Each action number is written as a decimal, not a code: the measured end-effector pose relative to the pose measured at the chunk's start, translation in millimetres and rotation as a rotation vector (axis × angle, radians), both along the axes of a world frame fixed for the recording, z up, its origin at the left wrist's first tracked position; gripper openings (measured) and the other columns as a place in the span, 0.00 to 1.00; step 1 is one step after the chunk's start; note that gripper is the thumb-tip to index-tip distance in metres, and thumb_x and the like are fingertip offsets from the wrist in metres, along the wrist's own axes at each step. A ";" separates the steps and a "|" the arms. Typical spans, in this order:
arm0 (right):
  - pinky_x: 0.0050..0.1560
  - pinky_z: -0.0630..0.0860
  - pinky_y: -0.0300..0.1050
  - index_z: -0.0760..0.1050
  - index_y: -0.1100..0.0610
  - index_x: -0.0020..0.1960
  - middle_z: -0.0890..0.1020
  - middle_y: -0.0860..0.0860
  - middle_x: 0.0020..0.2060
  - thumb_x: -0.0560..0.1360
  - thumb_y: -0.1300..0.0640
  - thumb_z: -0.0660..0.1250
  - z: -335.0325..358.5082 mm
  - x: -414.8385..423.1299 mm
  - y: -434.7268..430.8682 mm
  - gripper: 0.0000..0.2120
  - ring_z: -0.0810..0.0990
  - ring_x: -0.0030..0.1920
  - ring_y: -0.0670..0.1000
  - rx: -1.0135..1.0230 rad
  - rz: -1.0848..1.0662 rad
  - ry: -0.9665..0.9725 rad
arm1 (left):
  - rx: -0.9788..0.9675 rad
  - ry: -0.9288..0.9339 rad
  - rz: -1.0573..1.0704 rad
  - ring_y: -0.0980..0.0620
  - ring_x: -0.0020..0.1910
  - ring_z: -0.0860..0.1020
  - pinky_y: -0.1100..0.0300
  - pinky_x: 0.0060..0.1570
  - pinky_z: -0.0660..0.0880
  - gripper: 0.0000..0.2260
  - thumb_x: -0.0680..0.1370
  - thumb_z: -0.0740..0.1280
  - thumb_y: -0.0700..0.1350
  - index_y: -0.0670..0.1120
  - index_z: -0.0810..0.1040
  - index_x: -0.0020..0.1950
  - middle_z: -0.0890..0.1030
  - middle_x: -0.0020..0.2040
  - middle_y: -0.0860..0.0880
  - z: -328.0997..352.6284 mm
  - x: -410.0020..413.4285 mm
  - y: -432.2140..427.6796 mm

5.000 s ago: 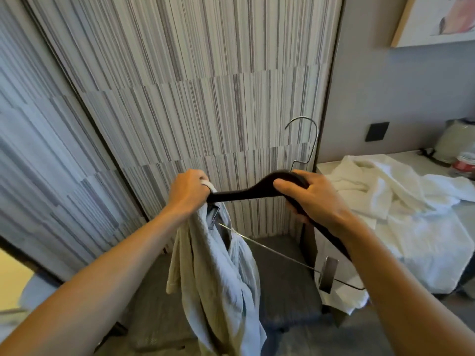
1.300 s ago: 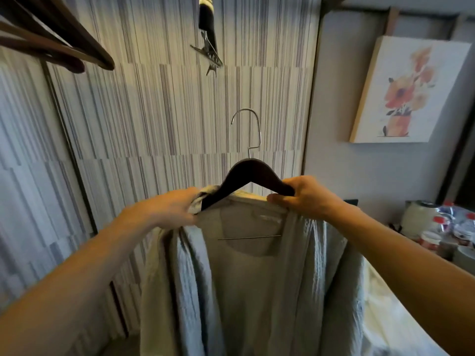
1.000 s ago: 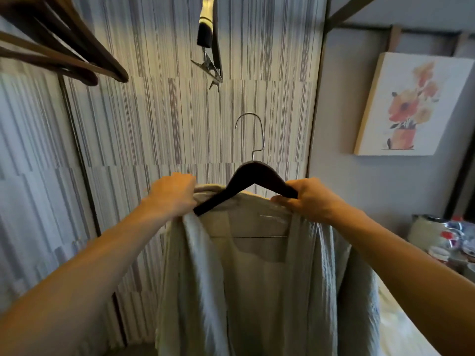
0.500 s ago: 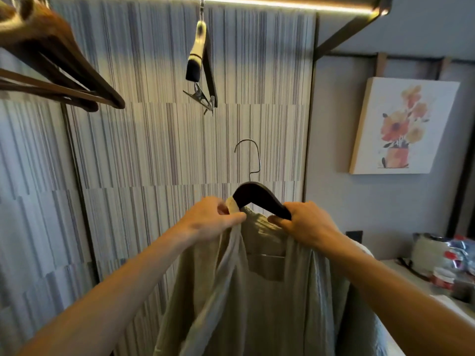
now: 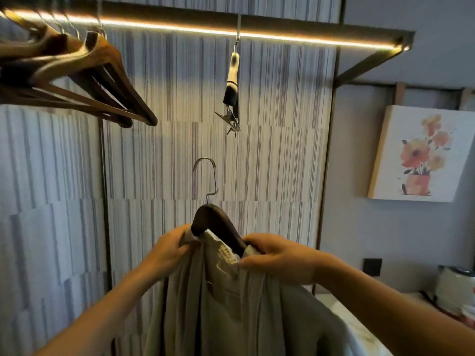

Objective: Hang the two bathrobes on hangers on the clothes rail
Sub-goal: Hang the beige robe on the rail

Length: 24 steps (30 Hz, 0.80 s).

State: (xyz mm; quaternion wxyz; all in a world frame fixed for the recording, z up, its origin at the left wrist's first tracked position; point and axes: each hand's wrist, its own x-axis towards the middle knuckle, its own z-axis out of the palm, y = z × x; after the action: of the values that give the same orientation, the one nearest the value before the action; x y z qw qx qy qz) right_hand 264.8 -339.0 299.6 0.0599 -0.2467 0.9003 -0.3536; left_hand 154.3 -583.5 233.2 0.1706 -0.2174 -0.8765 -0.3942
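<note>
The person is standing before the striped wall panel (image 5: pixel 270 155), holding a grey bathrobe (image 5: pixel 231 304) up on a dark wooden hanger (image 5: pixel 218 227); the left hand (image 5: pixel 169 250) is pinching the robe's collar at the hanger's left shoulder, fingers closed on the cloth; the right hand (image 5: pixel 280 258) is gripping the hanger's right arm together with the fabric over it, closed tight around both. The robe is draping down between the forearms, its lower part running out of view at the bottom; the hanger's metal hook (image 5: pixel 208 176) is pointing up, well below the lit clothes rail (image 5: pixel 295 32) and touching nothing. A clip hanger (image 5: pixel 231 83) is dangling edge-on from the rail just above and right of the hook; a bunch of bare wooden hangers (image 5: pixel 77 80) is hanging at the rail's left end. A flower picture (image 5: pixel 421 152) is leaning on the grey wall to the right; a pale kettle (image 5: pixel 455 286) is sitting on the worktop (image 5: pixel 339 304) at the lower right.
</note>
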 end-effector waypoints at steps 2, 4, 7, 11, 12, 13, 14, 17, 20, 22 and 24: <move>0.43 0.72 0.44 0.74 0.63 0.59 0.74 0.56 0.42 0.78 0.57 0.64 12.4 2.5 -32.8 0.12 0.73 0.41 0.53 -0.109 -0.009 0.057 | 0.056 0.064 0.032 0.58 0.43 0.77 0.60 0.43 0.72 0.04 0.80 0.64 0.49 0.53 0.76 0.46 0.79 0.45 0.54 14.3 -1.9 -13.6; 0.37 0.71 0.40 0.74 0.65 0.58 0.73 0.53 0.36 0.79 0.62 0.62 26.7 3.5 -63.2 0.10 0.71 0.37 0.52 -0.190 -0.037 0.123 | 0.067 0.112 0.136 0.56 0.44 0.75 0.57 0.46 0.73 0.08 0.79 0.65 0.53 0.49 0.76 0.48 0.76 0.50 0.52 33.0 -6.1 -25.0; 0.33 0.71 0.39 0.75 0.65 0.58 0.74 0.52 0.34 0.78 0.64 0.62 51.8 -4.4 -109.4 0.10 0.72 0.31 0.48 -0.265 -0.100 0.220 | 0.093 0.125 0.279 0.53 0.46 0.73 0.61 0.42 0.70 0.17 0.76 0.69 0.53 0.47 0.72 0.59 0.70 0.55 0.49 72.4 -2.4 -42.1; 0.28 0.73 0.32 0.77 0.65 0.51 0.78 0.51 0.33 0.77 0.67 0.63 88.5 -17.7 -157.2 0.05 0.78 0.26 0.39 -0.397 -0.158 0.252 | 0.333 0.035 -0.091 0.47 0.46 0.81 0.52 0.43 0.81 0.13 0.80 0.65 0.47 0.45 0.70 0.62 0.79 0.50 0.45 134.9 26.6 -61.0; 0.28 0.73 0.30 0.77 0.64 0.48 0.78 0.51 0.33 0.77 0.67 0.63 98.4 -20.9 -165.8 0.04 0.79 0.26 0.38 -0.438 -0.161 0.260 | 0.377 -0.028 -0.193 0.45 0.49 0.82 0.52 0.43 0.82 0.12 0.80 0.63 0.46 0.44 0.71 0.62 0.80 0.51 0.43 150.2 33.3 -65.2; 0.27 0.74 0.30 0.77 0.63 0.46 0.79 0.51 0.33 0.77 0.67 0.63 110.5 -24.7 -175.8 0.05 0.79 0.26 0.38 -0.470 -0.166 0.277 | 0.409 -0.082 -0.267 0.45 0.51 0.81 0.52 0.42 0.82 0.12 0.81 0.62 0.46 0.43 0.72 0.62 0.80 0.53 0.42 165.5 36.2 -71.6; 0.28 0.74 0.31 0.77 0.62 0.43 0.79 0.52 0.33 0.78 0.67 0.63 121.6 -28.4 -182.5 0.06 0.80 0.27 0.40 -0.491 -0.182 0.299 | 0.438 -0.127 -0.315 0.45 0.53 0.81 0.53 0.41 0.81 0.12 0.81 0.61 0.47 0.43 0.73 0.62 0.80 0.55 0.42 178.7 38.5 -75.3; 0.36 0.79 0.38 0.77 0.61 0.43 0.81 0.58 0.39 0.78 0.64 0.64 155.0 -44.4 -195.8 0.07 0.83 0.37 0.48 -0.474 -0.299 0.415 | 0.489 -0.167 -0.400 0.48 0.55 0.80 0.51 0.48 0.78 0.13 0.81 0.60 0.50 0.45 0.77 0.59 0.81 0.55 0.45 212.9 30.2 -81.2; 0.34 0.76 0.34 0.76 0.59 0.41 0.80 0.54 0.37 0.79 0.61 0.63 186.3 -58.7 -204.6 0.09 0.81 0.36 0.46 -0.442 -0.390 0.532 | 0.535 -0.171 -0.491 0.51 0.55 0.78 0.54 0.54 0.74 0.13 0.81 0.60 0.51 0.46 0.77 0.60 0.80 0.53 0.50 240.9 22.5 -78.4; 0.34 0.73 0.33 0.77 0.60 0.43 0.79 0.52 0.36 0.79 0.60 0.62 208.5 -69.9 -210.5 0.08 0.80 0.37 0.47 -0.417 -0.451 0.601 | 0.583 -0.129 -0.503 0.52 0.57 0.77 0.54 0.59 0.72 0.16 0.81 0.60 0.52 0.46 0.75 0.64 0.80 0.54 0.51 257.9 15.7 -73.2; 0.33 0.71 0.35 0.78 0.63 0.50 0.77 0.51 0.35 0.79 0.60 0.61 231.6 -84.9 -217.3 0.09 0.78 0.39 0.49 -0.374 -0.523 0.658 | 0.656 -0.041 -0.452 0.50 0.57 0.78 0.53 0.60 0.74 0.15 0.80 0.60 0.53 0.48 0.76 0.63 0.80 0.55 0.48 274.5 7.3 -69.8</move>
State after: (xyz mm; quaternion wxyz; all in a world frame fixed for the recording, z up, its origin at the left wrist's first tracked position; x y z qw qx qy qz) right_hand 180.0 -556.2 531.1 -0.3660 -0.1169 0.8241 -0.4162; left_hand 161.6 -653.3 507.7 0.1224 -0.3310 -0.6372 -0.6851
